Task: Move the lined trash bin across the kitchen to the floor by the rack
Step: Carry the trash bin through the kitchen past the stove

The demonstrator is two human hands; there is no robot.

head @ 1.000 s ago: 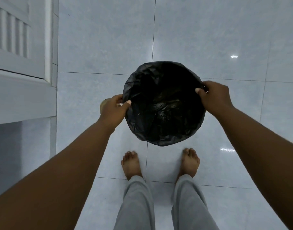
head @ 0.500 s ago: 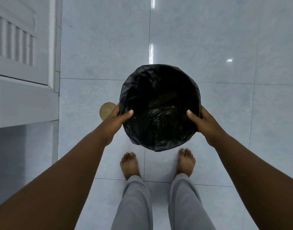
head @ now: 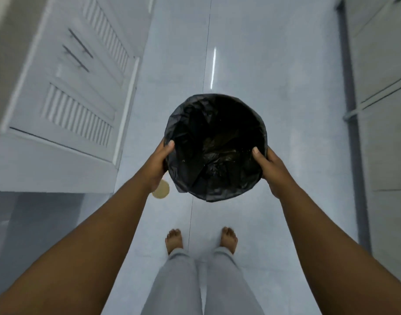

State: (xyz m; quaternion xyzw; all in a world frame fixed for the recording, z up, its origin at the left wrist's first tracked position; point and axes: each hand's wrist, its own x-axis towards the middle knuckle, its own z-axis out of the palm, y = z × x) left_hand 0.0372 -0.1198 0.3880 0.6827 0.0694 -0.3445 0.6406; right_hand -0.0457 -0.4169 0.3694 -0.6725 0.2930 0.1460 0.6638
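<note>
The round trash bin [head: 215,144], lined with a crumpled black bag, hangs in the air above the pale tiled floor, well ahead of my bare feet. My left hand [head: 157,161] grips its left rim, thumb hooked over the liner. My right hand [head: 271,165] grips the right rim the same way. The bin's outer wall is hidden under the bag. No rack is in view.
White louvred cabinet doors [head: 77,94] with bar handles line the left side. Grey cabinet fronts [head: 383,92] run along the right. A small round tan disc [head: 162,189] lies on the floor under my left wrist. The tiled aisle [head: 240,53] stretches ahead between the cabinets.
The bin has risen off the floor, held in both hands. My right hand slid from the far right rim to the nearer side. The view tilted up, showing the aisle.
</note>
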